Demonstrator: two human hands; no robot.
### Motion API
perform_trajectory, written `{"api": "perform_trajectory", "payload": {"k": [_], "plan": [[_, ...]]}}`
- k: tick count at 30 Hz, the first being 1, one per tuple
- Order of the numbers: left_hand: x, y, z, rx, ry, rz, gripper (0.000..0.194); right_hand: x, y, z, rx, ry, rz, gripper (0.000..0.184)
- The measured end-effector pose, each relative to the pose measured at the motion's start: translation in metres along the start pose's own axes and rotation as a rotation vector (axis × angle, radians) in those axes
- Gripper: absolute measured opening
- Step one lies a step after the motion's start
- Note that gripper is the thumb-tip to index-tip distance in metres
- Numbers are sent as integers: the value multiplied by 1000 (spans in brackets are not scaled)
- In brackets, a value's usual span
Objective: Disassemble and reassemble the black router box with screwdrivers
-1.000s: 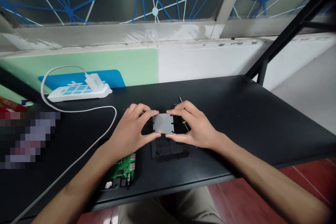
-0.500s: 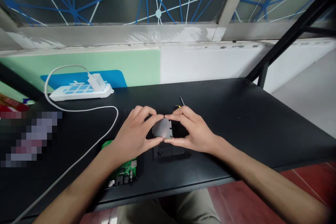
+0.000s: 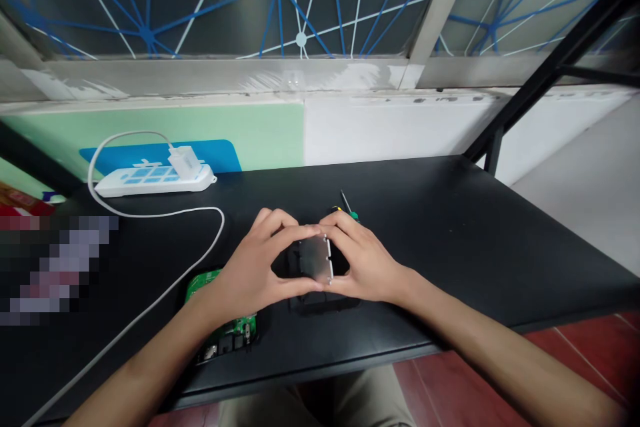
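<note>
Between my two hands I hold a small flat grey plate [image 3: 315,260] with small notches or tabs along its right edge. My left hand [image 3: 263,263] pinches it by the top and bottom edges, fingers above and thumb below. My right hand [image 3: 363,253] grips it the same way from the right. Under the plate, a dark case part [image 3: 325,303] lies on the table, partly hidden. A green circuit board [image 3: 243,330] with metal ports sits below my left wrist, which covers part of it. Just behind my right fingers lies a screwdriver [image 3: 347,201], its handle partly covered.
The black table [image 3: 425,213] runs back to the wall. A white power strip [image 3: 155,180] with a plugged-in charger [image 3: 185,161] stands at the back left. Its white cable [image 3: 165,290] curves down to the front left. Red packaging [image 3: 25,200] is at the far left.
The plate has tilted in my hands, turning its notched right edge brighter and more visible. Both hands sit slightly lower in view, and the whole view has shifted a little.
</note>
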State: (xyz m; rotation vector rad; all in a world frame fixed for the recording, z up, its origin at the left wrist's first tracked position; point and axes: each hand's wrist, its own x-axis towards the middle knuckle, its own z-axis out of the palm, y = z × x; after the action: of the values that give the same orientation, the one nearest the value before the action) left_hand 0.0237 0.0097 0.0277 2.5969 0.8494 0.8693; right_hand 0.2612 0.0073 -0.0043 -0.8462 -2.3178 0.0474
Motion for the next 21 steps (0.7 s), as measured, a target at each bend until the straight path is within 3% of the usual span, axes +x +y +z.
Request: {"api": "perform_trajectory", "payload": {"k": [14, 21], "plan": [[-1, -1, 1, -57, 46, 87, 72, 2, -3, 5, 51, 68, -54, 56], [-2, -2, 0, -56, 82, 96, 60, 4, -2, 3, 26, 84, -45, 56]]}}
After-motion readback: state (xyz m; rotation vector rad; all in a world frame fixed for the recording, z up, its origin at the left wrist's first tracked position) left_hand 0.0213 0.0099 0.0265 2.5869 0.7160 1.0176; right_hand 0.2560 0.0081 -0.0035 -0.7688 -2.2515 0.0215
